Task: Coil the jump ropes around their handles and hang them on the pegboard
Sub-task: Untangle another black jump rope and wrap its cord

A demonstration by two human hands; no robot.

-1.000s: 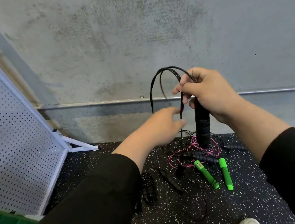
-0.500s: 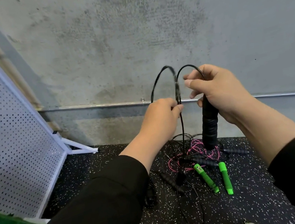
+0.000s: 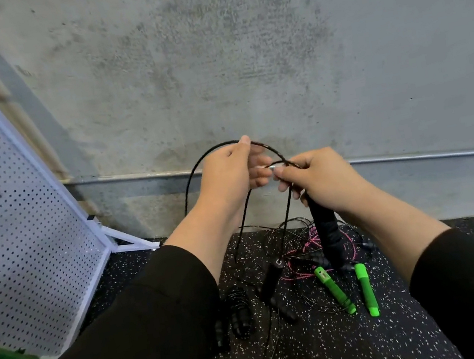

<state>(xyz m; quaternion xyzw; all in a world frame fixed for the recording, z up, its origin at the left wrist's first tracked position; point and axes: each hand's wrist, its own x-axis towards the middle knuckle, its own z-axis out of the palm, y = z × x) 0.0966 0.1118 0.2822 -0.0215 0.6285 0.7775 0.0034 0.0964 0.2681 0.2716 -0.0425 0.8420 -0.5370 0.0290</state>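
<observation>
Against the concrete wall, with the white pegboard leaning well off to our left, we've got both hands up over the speckled floor mat. Our right hand wraps tight round the black handle, our left hand pinches the black rope arching between them, while two green handles lie on the mat below.

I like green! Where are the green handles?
The two green handles lie on the speckled floor, lower right of centre, just below the black handle in the right hand.
</observation>
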